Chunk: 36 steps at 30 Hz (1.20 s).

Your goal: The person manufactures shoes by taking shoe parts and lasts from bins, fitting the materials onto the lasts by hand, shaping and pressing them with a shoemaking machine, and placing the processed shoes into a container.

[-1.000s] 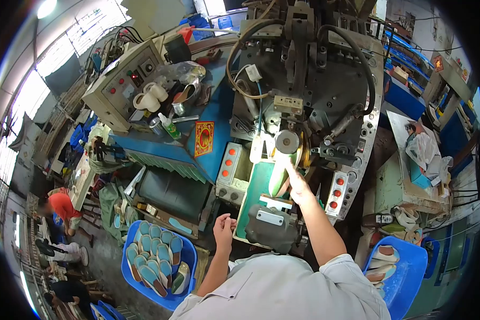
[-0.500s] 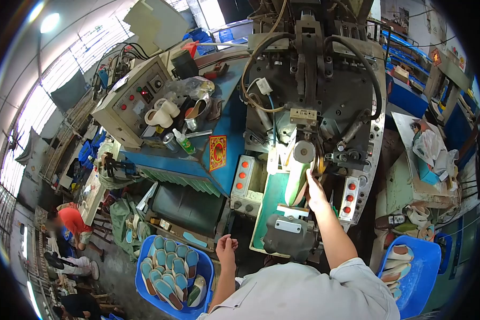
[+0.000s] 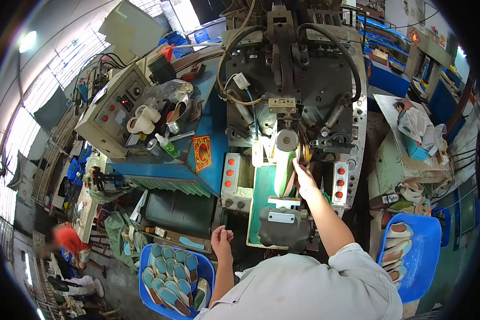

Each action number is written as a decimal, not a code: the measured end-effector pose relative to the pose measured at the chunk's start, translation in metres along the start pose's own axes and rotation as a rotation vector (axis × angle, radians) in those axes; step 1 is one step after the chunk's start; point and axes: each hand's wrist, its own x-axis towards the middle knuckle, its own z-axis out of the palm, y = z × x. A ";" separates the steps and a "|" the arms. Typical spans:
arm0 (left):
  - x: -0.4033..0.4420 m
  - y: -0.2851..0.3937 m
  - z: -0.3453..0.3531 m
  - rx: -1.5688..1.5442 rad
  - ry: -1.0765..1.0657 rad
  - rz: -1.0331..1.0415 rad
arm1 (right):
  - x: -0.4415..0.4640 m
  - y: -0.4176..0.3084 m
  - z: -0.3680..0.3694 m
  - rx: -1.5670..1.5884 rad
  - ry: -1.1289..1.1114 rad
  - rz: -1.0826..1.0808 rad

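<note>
A pale green shoe on its last (image 3: 284, 173) sits in the machine under a round metal pad (image 3: 287, 140), its toe pointing toward me. My right hand (image 3: 305, 182) grips the shoe along its right side, with part of the fingers hidden against it. Over the gap left of the machine hangs my left hand (image 3: 222, 241), its fingers curled in and nothing visible in them. Just below that hand stands a blue basket (image 3: 210, 269) with several shoes in it, soles showing blue.
Red-button panels flank the work spot, one at left (image 3: 230, 173) and one at right (image 3: 340, 183). A second blue basket (image 3: 429, 250) at right holds several shoes. A control box (image 3: 109, 109) stands at left. A person in a red shirt (image 3: 69, 237) is far left.
My view has shifted, so the machine appears further left and slightly higher. My right hand stays on the shoe, which remains under the pad. My left hand remains curled near the left basket.
</note>
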 end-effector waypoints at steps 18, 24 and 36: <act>0.020 0.111 0.175 0.440 -0.575 0.392 | -0.083 -0.022 0.030 -0.089 0.059 0.038; -0.016 0.151 0.215 0.202 -0.853 0.260 | -0.175 -0.018 0.055 -0.591 0.111 -0.467; -0.069 0.149 0.210 0.277 -1.059 0.714 | -0.267 -0.106 0.076 -1.035 0.011 -0.849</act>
